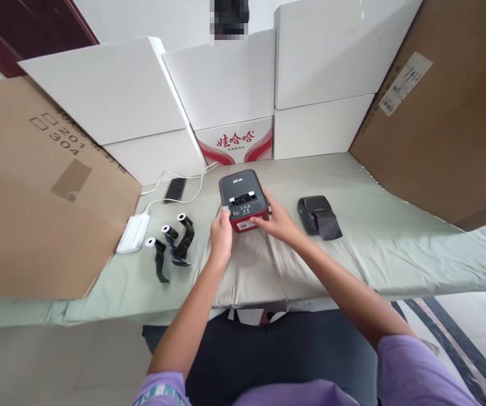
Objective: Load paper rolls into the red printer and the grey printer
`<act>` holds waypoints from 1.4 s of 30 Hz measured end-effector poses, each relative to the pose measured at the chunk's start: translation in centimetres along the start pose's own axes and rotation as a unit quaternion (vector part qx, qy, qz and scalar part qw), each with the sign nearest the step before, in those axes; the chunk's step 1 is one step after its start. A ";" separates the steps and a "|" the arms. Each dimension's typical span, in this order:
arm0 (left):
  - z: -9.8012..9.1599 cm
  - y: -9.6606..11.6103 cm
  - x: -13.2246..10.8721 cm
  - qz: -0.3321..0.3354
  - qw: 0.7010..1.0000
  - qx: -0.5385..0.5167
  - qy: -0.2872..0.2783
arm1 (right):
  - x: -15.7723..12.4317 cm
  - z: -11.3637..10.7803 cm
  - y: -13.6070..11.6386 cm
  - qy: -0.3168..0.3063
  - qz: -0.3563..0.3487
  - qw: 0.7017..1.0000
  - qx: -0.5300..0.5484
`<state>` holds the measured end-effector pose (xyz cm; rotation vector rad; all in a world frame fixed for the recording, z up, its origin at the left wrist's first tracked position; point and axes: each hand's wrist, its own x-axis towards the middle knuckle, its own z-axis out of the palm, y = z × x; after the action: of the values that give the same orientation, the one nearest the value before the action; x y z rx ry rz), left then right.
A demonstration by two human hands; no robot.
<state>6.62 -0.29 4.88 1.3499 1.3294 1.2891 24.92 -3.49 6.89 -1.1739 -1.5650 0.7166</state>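
Back from cloth edge [293,296], red printer [243,185]

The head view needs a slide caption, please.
Left hand and right hand hold a red-black device near black rolls.

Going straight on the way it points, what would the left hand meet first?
The red-and-black device, which the left hand touches at its near left corner. Past it, probably the white box with red lettering, though depth is unclear.

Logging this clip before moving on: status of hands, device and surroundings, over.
Left hand and right hand gripping opposite sides of red-and-black device. Three black rolls leftward, black printer-like unit rightward, both apart from it.
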 end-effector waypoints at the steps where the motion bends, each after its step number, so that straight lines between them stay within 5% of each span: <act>1: -1.0 -0.6 -1.0 -0.005 1.000 0.012 0.006 | -0.8 1.4 0.3 0.001 0.007 1.000 0.006; 7: -2.9 -2.8 -2.8 -0.048 0.997 -0.050 0.036 | -3.3 5.2 1.6 0.041 0.023 0.999 -0.007; 18: -2.9 -1.4 0.0 -0.140 0.963 -0.222 0.050 | -3.9 6.2 3.8 0.077 -0.009 0.993 -0.093; 25: -2.4 -1.7 0.2 -0.135 0.962 -0.233 0.040 | -4.1 6.3 4.3 0.084 -0.024 0.993 -0.074; 29: -2.5 -2.3 -0.1 -0.121 0.964 -0.234 0.035 | -4.2 6.1 4.3 0.108 0.027 0.994 0.008; 35: -2.7 -3.6 -0.5 -0.086 0.964 -0.250 0.019 | 1.2 4.2 5.8 0.173 0.288 0.910 0.245; 42: -2.9 -4.5 -0.2 -0.077 0.962 -0.263 0.017 | 5.8 6.0 7.7 0.213 0.150 0.934 0.245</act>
<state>3.13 -0.29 0.83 0.8413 0.9917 1.4310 21.72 5.27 0.40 -1.1003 -0.7894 0.9146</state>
